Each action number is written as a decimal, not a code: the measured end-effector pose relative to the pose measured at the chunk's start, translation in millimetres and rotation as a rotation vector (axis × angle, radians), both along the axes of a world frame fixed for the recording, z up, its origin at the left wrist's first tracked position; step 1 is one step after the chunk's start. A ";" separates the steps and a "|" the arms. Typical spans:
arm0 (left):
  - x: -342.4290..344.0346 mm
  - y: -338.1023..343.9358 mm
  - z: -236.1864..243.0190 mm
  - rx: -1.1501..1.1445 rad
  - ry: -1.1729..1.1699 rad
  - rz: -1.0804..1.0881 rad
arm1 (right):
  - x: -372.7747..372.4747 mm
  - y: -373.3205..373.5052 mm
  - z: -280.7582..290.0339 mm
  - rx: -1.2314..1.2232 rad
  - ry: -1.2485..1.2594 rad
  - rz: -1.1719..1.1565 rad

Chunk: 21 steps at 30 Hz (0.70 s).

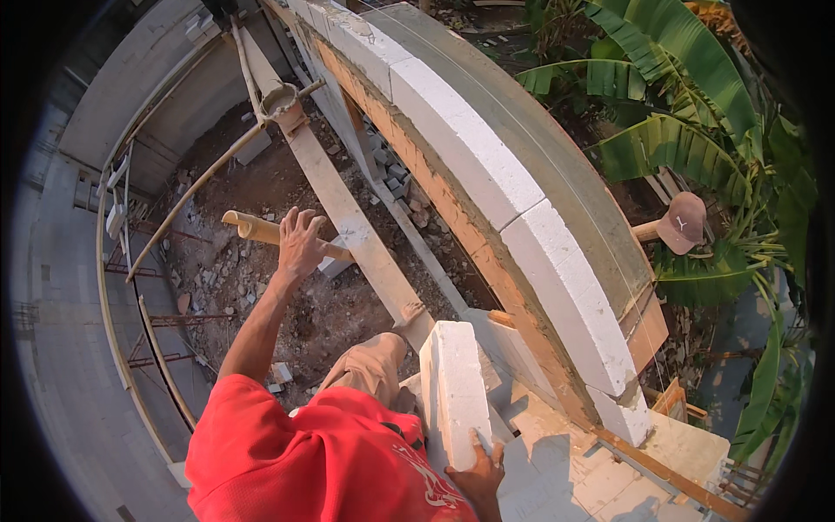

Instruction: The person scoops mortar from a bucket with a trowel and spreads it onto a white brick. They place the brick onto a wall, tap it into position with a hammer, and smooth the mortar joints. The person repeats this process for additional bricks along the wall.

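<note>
My left hand (300,244) is open at the centre left, fingers spread and bent over a short bamboo pole (252,228); whether it touches the pole I cannot tell. My right hand (478,470) grips the lower end of a white block (448,383) standing upright beside my body at the lower centre. A long wooden plank (365,257) runs under the bamboo toward a mortar-smeared bucket (283,104). To the right, a curved row of white blocks (461,148) lies in mortar along the wall top.
A drop to rubble ground (217,287) lies below the plank. Bamboo rails (187,196) cross at the left. Banana leaves (687,148) and a cap (683,222) are beyond the wall at right. A wooden board (661,474) runs along the lower right.
</note>
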<state>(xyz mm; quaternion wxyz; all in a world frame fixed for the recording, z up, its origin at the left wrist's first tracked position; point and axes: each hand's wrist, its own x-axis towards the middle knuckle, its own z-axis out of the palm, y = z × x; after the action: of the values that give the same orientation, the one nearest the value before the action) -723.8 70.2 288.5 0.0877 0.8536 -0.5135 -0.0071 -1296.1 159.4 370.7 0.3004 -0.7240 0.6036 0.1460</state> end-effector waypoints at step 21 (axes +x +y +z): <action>194.0 76.1 -63.3 -0.069 0.076 0.581 | 335.3 -297.0 84.4 -0.125 0.002 0.472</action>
<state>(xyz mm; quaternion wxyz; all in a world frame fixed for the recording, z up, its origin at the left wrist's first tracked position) -529.8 146.4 225.2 0.1343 0.9605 -0.2438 0.0038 -960.8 -137.7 455.1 0.2117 -0.8621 0.4258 0.1754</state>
